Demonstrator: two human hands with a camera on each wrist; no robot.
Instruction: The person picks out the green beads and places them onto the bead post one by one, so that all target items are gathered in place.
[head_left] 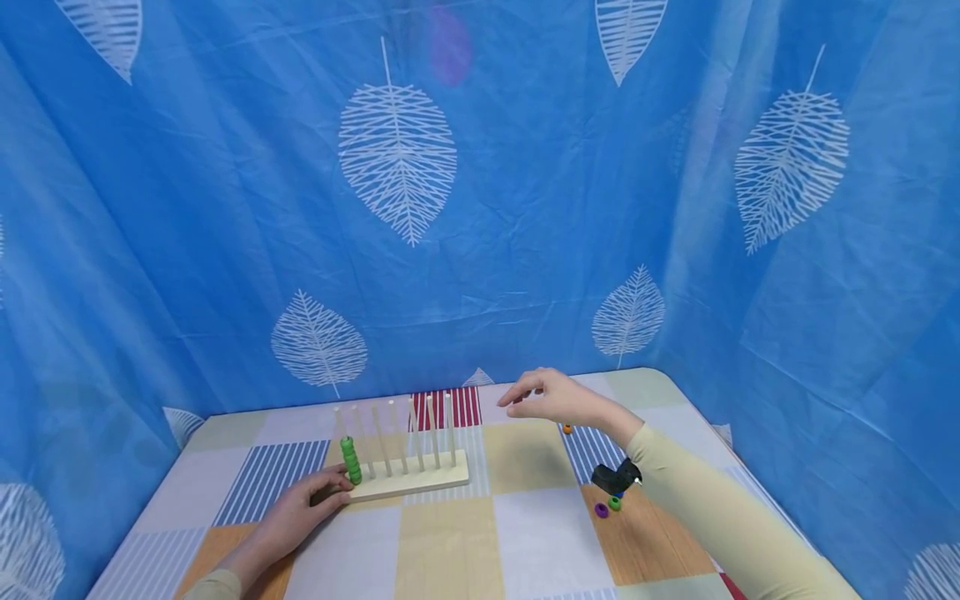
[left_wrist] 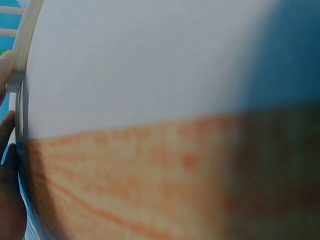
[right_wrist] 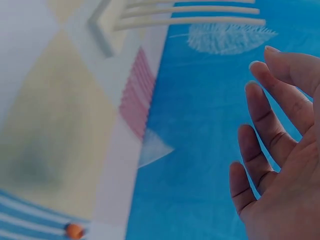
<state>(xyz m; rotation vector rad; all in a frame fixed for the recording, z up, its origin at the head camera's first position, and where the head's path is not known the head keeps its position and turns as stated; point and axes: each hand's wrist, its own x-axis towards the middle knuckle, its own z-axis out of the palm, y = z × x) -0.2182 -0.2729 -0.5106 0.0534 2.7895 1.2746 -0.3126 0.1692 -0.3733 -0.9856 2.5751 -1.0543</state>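
Observation:
A pale wooden peg rack (head_left: 412, 482) with a row of upright pegs stands on the table at the centre left. On its leftmost peg is a stack of green beads (head_left: 350, 460). My left hand (head_left: 296, 515) grips the rack's left end, thumb along the front side and fingers by the green stack. In the left wrist view, a fingertip lies on the end of the base (left_wrist: 19, 60). My right hand (head_left: 553, 398) is raised above the table to the right of the rack. Its fingers are spread and loosely bent, with nothing between them in the right wrist view.
A purple bead (head_left: 602, 510) and a green bead (head_left: 615, 504) lie beneath the right forearm, with a bit of blue beside them. Farther back is an orange bead (head_left: 567, 429). A patchwork cloth (head_left: 446, 542) covers the table, and a blue leaf-print curtain (head_left: 517, 208) hangs around it.

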